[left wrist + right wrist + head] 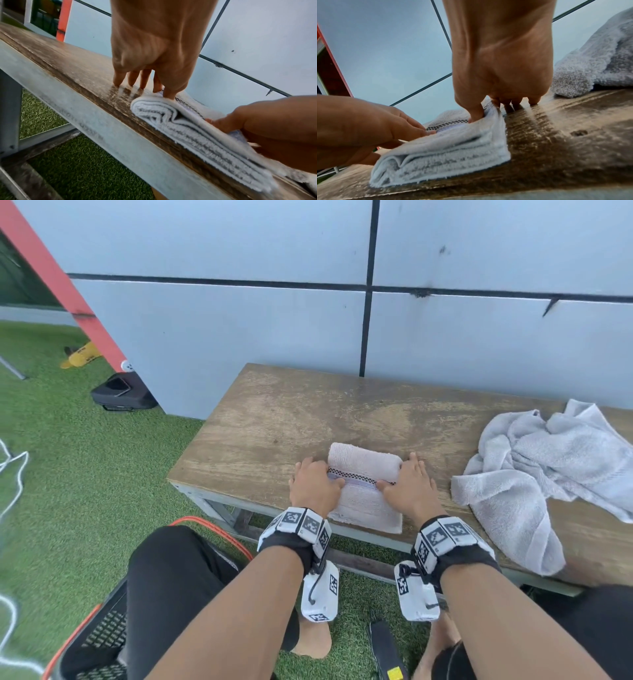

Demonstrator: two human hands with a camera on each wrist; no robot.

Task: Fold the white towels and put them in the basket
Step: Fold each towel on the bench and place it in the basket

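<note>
A white towel (363,491) with a dark checked stripe lies folded into a thick pad at the front edge of the wooden bench (281,419). My left hand (317,481) pinches its left edge at the stripe, with the thumb on top and the fingertips (118,82) on the wood beside it. At the right edge my right hand (406,482) does the same, its thumb (476,115) dug into the fold. The folded layers (188,132) show in both wrist views. The black basket (102,635) with an orange rim stands on the grass by my left knee.
A heap of unfolded white towels (541,467) lies on the bench's right part and hangs over its front edge. A grey panelled wall (445,330) stands right behind the bench. A black case (123,392) and a yellow object (80,354) lie on the grass at the left.
</note>
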